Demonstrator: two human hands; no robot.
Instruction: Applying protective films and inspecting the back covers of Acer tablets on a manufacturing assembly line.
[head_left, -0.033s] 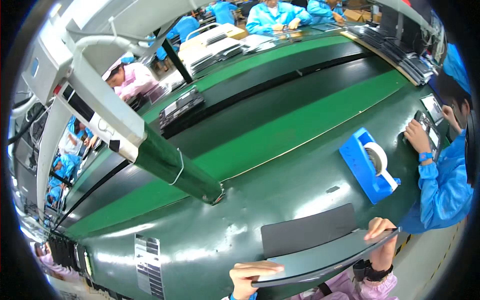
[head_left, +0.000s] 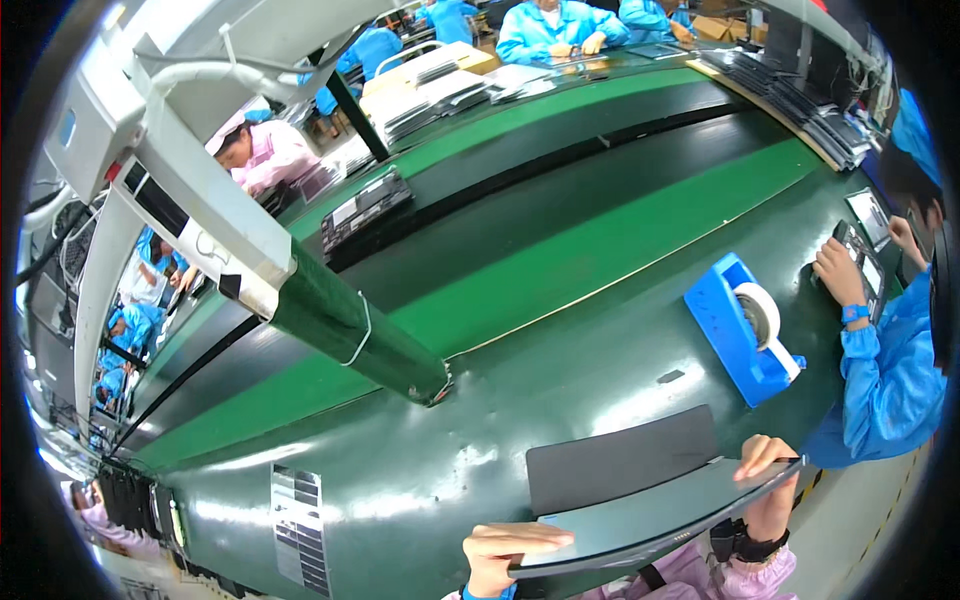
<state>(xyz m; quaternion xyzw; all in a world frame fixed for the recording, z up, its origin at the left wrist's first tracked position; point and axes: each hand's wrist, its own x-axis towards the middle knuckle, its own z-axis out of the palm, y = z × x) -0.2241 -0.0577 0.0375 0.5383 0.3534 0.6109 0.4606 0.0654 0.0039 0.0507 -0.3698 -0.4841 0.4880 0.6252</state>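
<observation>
While gripped by both hands (head_left: 640,530), dark panel (head_left: 650,520)

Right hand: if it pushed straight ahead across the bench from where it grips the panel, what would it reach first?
Likely the blue tape dispenser. The right hand holds the thin dark panel at its right end; only bare green bench shows between, though depth is unclear.

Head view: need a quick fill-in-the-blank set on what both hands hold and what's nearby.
1. Both hands, left and right, hold one thin dark flat ____ by its ends.
2. The white tape roll sits in a ____ plastic dispenser.
3. The dark rectangular mat lies on the ____ worktable.
Missing: panel; blue; green
</observation>
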